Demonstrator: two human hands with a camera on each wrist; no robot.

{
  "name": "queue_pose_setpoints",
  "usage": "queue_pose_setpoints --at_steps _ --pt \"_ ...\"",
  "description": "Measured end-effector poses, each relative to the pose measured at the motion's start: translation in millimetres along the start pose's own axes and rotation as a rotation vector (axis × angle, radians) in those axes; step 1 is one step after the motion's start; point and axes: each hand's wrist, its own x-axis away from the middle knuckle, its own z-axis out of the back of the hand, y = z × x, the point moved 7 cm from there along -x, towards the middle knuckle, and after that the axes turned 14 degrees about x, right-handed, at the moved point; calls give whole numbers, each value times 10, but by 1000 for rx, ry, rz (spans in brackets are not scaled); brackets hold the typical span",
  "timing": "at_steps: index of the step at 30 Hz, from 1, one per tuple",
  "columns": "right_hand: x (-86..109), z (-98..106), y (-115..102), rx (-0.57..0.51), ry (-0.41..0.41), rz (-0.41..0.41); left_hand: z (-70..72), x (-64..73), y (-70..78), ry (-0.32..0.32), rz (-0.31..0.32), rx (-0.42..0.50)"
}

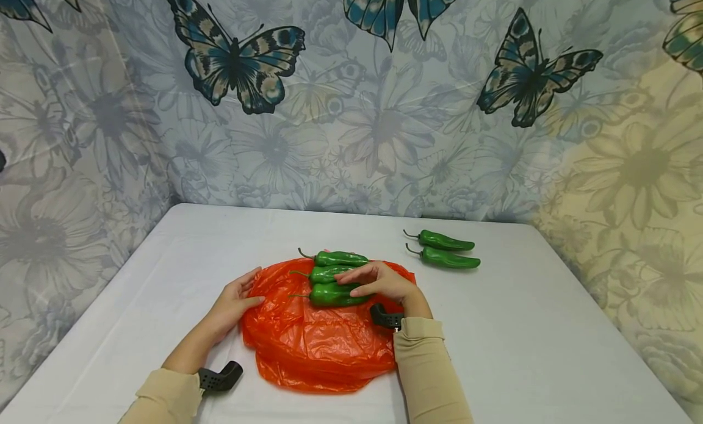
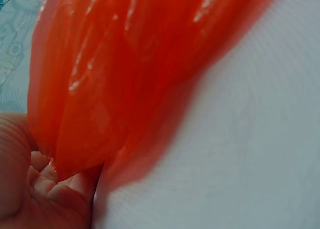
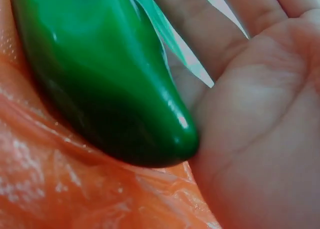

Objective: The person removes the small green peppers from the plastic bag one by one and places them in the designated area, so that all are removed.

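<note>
Three green chili peppers (image 1: pixel 332 294) lie side by side on a crumpled red plastic bag (image 1: pixel 324 344), stems to the left. My right hand (image 1: pixel 381 283) reaches in from the right, with thumb and fingers about the tip end of the nearest pepper. Close up in the right wrist view, that glossy pepper (image 3: pixel 100 79) has its rounded tip against my palm. My left hand (image 1: pixel 236 302) is at the bag's left edge, fingers and thumb loosely spread. Folds of the bag (image 2: pixel 100 89) hang over its palm in the left wrist view.
Two more green peppers (image 1: pixel 450 259) lie at the back right of the white table (image 1: pixel 527 326). A butterfly-patterned cloth (image 1: pixel 379 125) stands behind the table and along its sides. Black wrist mounts (image 1: pixel 221 376) are strapped at both cuffs.
</note>
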Motion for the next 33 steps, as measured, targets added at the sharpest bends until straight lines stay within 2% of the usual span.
queue_pose_setpoints --at_steps 7,15,25,33 --pt "-3 -60 58 37 -67 15 1 -14 -8 -5 -8 -3" --pt "-2 -92 94 108 -93 -32 -5 -10 7 -2 2 -25" --pt "-3 -111 121 113 -146 4 0 -14 12 1 8 -31" --pt "-2 -118 143 125 -152 -10 -6 -13 -1 -3 12 -11"
